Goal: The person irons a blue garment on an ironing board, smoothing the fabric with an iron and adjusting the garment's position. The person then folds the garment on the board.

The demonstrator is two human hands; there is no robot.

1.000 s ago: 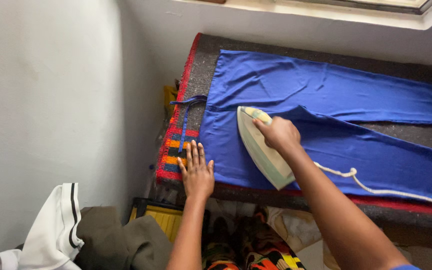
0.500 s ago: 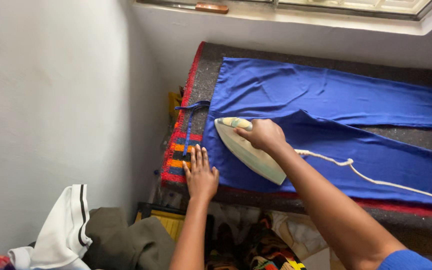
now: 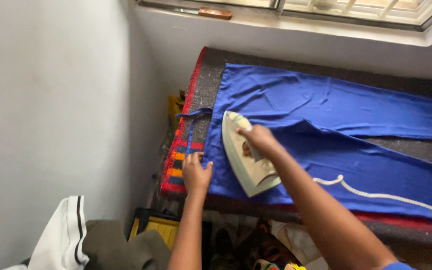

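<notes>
The right edge of the picture cuts off the legs of the blue trousers (image 3: 326, 125), so their ends are not seen. The white cord (image 3: 376, 192) also runs out of view at 3 o'clock. The right forearm covers the back part of the iron (image 3: 243, 157), and the handle is mostly hidden under the right hand (image 3: 256, 137), so the fingers are hard to make out. The grip of this hand is clenched around the iron handle. The iron stands flat on the trousers near the waist end, its tip pointing to 12 o'clock.

The left hand (image 3: 195, 172) lies at 9 o'clock from the iron, just beside it. Its fingers are bent and press on the edge of the trousers; I cannot tell if they pinch the cloth. A thin blue tie string (image 3: 191, 125) lies at 12 o'clock from this hand, on the striped blanket (image 3: 178, 160) that covers the worktop (image 3: 416, 82). Below, at 7 o'clock, a white garment (image 3: 61, 235) is partly cut off by the bottom edge.
</notes>
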